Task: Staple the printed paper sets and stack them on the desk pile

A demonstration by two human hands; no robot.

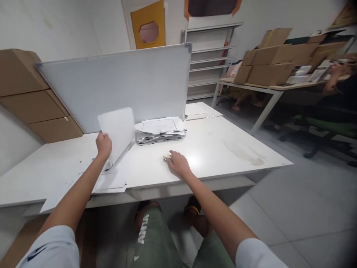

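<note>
My left hand (104, 144) is closed on the left edge of some white paper (119, 128), which stands tilted above the table. Whether it is one sheet or a few I cannot tell. Below it, loose papers (113, 181) lie spread at the table's front edge, partly behind my left forearm. My right hand (180, 163) rests on the table with its fingers closed over a small cream stapler (166, 157), whose front end sticks out to the left. Between and behind my hands sits a thick stack of printed papers (160, 130).
A whiteboard (119, 82) stands upright along the back of the white table (212, 149). Cardboard boxes (36, 100) are piled at the left. To the right, another table carries more boxes (270, 67), and a person (340, 82) sits beside it. Metal shelving (209, 59) stands behind.
</note>
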